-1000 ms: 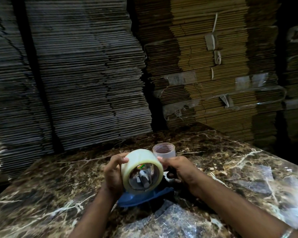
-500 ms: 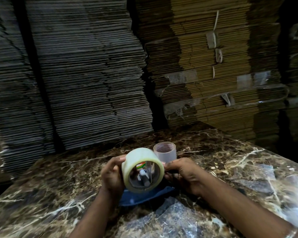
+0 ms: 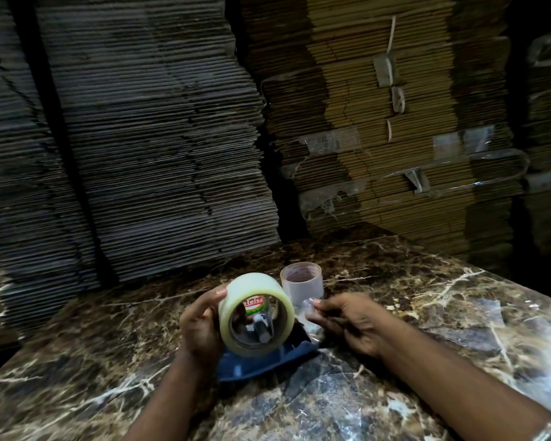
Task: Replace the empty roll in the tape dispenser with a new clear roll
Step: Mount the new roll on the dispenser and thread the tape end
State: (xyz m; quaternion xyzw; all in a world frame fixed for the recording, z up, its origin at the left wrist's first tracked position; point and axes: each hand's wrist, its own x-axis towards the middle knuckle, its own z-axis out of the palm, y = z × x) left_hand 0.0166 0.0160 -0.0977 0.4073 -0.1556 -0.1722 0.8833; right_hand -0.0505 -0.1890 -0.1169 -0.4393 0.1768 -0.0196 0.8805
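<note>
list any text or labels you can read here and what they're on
"atelsa": white letters on a red band of the label inside the core of the new tape roll; the word's start is cut off by the roll's rim.
Green band below it on the same label: too blurred to read.
Empty roll, blue dispenser, cardboard stacks: no readable text.

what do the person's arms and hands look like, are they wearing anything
Both forearms are bare, with no sleeves or gloves in view. The left hand has nothing on it. The right hand is also bare, but a silver metal bangle circles that arm at the frame's lower right corner.
</note>
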